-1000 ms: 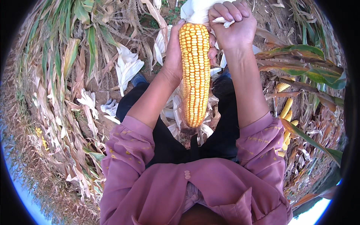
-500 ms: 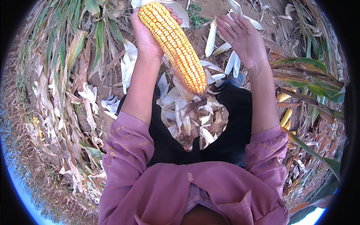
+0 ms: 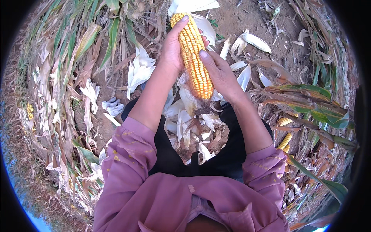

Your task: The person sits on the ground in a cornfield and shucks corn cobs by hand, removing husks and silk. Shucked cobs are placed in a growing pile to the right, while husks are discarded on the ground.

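Between my two hands is a large ear of corn [image 3: 194, 62] with bare yellow kernels. Its upper end points away from me, and brown silk hangs at the nearer tip. My left hand [image 3: 174, 45] wraps round the upper half, thumb lying on the kernels. On the other side, my right hand [image 3: 221, 73] grips the lower half, its thumb pressed on the kernels and its fingers mostly hidden behind. Pale peeled husk [image 3: 197, 5] spreads out at the far end of the ear, and another husk leaf [image 3: 205, 27] shows behind it.
Dry husks [image 3: 185, 125] litter the soil between my legs. At left lie a greyish-white glove [image 3: 113, 106] and heaped dry stalks [image 3: 54, 89]. Several corn ears [image 3: 285, 142] rest at right, beneath long green and brown leaves [image 3: 320, 92] that reach in toward my right arm.
My right hand, open and apart before, has come in and closed on the lower part of the ear. The ear has shifted right and turned more upright in view.
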